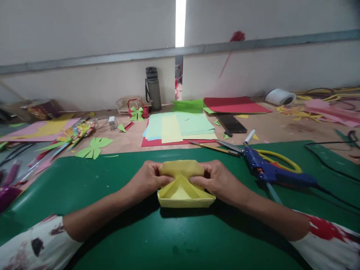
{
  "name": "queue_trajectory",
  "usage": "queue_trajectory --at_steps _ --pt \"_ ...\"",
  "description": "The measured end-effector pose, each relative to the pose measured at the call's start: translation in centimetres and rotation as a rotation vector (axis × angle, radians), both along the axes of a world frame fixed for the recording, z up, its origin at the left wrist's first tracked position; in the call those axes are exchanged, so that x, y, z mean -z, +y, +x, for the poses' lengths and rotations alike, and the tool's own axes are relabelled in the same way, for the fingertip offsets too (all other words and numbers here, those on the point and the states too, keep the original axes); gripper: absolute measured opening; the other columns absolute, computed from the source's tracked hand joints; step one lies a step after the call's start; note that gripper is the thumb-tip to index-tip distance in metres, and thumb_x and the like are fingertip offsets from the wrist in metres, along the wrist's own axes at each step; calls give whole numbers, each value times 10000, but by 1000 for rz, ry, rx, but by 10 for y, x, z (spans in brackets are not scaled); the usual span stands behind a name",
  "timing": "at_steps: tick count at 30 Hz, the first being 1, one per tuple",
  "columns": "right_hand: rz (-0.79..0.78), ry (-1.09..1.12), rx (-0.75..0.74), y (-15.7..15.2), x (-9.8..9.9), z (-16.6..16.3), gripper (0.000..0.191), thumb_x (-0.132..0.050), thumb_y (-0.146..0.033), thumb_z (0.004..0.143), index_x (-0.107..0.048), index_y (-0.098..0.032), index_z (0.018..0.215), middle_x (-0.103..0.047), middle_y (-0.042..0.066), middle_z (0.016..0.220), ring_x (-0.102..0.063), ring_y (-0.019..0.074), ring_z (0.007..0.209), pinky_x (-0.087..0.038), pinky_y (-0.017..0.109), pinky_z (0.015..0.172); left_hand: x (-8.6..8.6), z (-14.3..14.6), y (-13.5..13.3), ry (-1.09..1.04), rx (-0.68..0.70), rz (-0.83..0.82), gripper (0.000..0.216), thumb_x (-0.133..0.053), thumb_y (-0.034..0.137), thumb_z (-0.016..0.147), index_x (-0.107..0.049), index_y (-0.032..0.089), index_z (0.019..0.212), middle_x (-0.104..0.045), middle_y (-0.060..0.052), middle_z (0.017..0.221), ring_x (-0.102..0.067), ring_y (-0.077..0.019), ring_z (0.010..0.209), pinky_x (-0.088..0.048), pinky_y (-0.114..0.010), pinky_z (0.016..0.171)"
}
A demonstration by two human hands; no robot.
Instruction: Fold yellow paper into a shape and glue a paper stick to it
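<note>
A folded yellow paper [184, 191], shaped like a shallow open box with creased inner flaps, is held up between both hands over the green mat [135, 240]. My left hand [150, 176] pinches its left side, thumb inside and fingers behind. On the opposite side my right hand [215, 178] grips it the same way, thumb pressed on an inner fold. The paper's near edge stands up as a low wall, and its far part rises as a flat panel. My fingertips behind the paper are hidden.
To the right lie a blue glue gun [278, 174], scissors [230, 146] with yellow handles and a phone [232, 123]. Behind the mat is a stack of coloured paper [154, 127]. A grey bottle [153, 90] stands by the wall. Green paper leaves [94, 147] lie at left.
</note>
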State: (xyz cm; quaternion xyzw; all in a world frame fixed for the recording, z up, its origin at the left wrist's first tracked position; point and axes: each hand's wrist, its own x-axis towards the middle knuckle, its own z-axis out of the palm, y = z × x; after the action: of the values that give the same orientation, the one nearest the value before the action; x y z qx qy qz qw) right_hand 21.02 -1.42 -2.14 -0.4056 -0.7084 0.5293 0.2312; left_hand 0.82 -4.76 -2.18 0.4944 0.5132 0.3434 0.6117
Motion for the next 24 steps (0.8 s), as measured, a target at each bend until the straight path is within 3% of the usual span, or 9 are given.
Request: queue_trajectory --at_steps 3,6,10,14,18,24 --pt "0 72 129 3 -5 2 119 -606 -253 708 -680 -170 752 -671 -2 697 -608 145 604 -458 215 510 2 -4 -3 -216 -139 43 261 -694 273 733 -592 168 950 -680 -11 764 -624 -119 635 -481 -221 599" --pt "57 135 293 6 -11 5 209 -667 -309 669 -708 -162 811 -708 32 742 -650 191 651 -509 260 541 4 -9 -9 -351 -304 135 214 -624 362 804 -521 195 887 -684 -14 834 -642 -123 686 -502 -231 619" --pt "86 184 364 9 -14 7 309 -700 -386 649 -716 -139 835 -723 70 761 -671 237 697 -543 309 573 5 -12 -13 -343 -215 293 242 -674 361 761 -595 169 884 -677 -48 1009 -651 -150 808 -527 -280 738" --pt "96 197 323 9 -13 5 370 -698 -447 651 -721 -137 852 -726 88 773 -678 260 736 -559 334 590 7 -6 -13 -359 -108 295 368 -781 118 606 -649 181 943 -707 -6 891 -648 -126 806 -515 -222 729" --pt "108 197 310 6 -11 2 353 -690 -444 665 -727 -154 862 -724 78 745 -679 258 728 -563 327 582 7 0 -12 -312 -149 284 248 -750 100 629 -680 153 862 -710 -1 804 -635 -88 699 -502 -176 647" --pt "97 191 296 2 -9 2 348 -669 -397 691 -710 -150 932 -726 73 860 -677 239 762 -557 302 619 4 1 -13 -246 -201 225 182 -748 149 631 -670 120 793 -701 -11 730 -618 -91 653 -496 -190 630"
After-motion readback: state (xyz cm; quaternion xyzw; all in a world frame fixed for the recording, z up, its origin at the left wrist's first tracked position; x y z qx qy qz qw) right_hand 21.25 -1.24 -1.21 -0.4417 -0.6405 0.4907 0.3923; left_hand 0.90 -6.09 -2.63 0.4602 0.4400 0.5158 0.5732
